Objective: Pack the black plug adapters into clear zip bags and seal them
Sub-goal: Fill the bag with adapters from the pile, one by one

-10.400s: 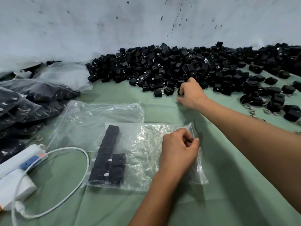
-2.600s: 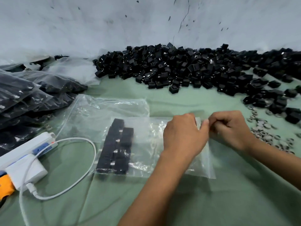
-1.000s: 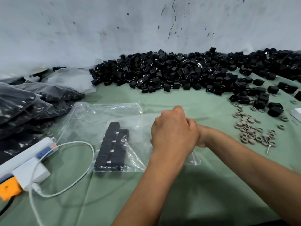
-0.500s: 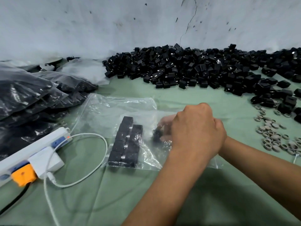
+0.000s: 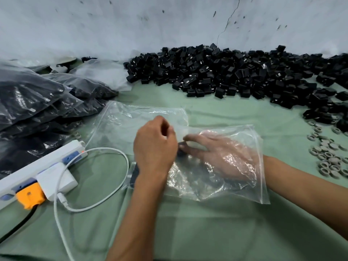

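A clear zip bag [image 5: 235,189] lies on the green cloth in front of me. My right hand [image 5: 222,157] is inside it through the mouth on the right. Its fingers are stretched out and touch a black plug adapter [image 5: 181,152] at the fingertips. My left hand [image 5: 154,146] lies on top of the bag's left part with curled fingers that seem to pinch the film. It hides most of the adapters packed in the bag; a dark edge of them [image 5: 134,174] shows beside the wrist. A big pile of loose black adapters [image 5: 235,76] lies along the wall.
A second, empty clear bag [image 5: 131,121] lies under and behind the first. Filled bags [image 5: 37,102] are stacked at the left. A white power strip [image 5: 47,166] with an orange plug [image 5: 30,196] and a white cable [image 5: 116,185] sits front left. Several grey rings [image 5: 325,159] lie at the right.
My right hand has pushed deeper into the bag with the adapter. My left hand has shifted left onto the packed adapters.
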The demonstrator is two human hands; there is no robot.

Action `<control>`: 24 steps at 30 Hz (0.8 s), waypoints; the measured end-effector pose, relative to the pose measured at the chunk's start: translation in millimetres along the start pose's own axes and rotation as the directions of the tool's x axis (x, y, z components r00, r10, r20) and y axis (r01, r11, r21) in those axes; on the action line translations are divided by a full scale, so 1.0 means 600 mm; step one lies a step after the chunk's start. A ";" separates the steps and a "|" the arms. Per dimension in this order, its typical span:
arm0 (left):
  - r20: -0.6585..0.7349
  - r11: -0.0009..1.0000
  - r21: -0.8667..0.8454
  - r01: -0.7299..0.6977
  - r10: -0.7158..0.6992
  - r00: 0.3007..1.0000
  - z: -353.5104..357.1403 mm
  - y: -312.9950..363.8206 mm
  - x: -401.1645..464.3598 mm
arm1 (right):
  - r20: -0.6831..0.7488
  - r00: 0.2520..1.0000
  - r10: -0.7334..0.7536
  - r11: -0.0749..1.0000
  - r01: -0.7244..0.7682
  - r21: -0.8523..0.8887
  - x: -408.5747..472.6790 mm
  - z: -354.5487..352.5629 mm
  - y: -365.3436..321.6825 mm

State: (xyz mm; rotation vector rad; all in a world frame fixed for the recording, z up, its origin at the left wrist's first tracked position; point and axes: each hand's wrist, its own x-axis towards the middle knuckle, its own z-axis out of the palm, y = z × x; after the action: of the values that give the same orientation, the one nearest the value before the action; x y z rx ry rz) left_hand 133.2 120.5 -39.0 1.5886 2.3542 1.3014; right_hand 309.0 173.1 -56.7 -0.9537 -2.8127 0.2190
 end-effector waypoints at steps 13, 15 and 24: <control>0.157 1.000 0.024 0.003 -0.006 0.988 0.003 -0.075 0.020 | -0.159 0.981 -0.111 0.988 0.092 -0.122 0.008 0.015 -0.010; 0.162 1.000 0.020 0.015 -0.018 0.987 0.005 -0.075 0.020 | -0.167 0.969 -0.183 0.974 0.155 -0.168 0.013 0.018 0.000; 0.165 1.000 0.023 0.018 -0.022 0.986 0.010 -0.082 0.022 | 0.060 0.997 -0.038 0.946 0.055 -0.319 0.015 0.029 0.012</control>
State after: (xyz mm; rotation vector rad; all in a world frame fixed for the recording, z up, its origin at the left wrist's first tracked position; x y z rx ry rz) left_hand 92.3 127.7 -68.8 1.6062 2.2858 1.0974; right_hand 302.6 182.6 -74.0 -0.9508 -2.9739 -0.2319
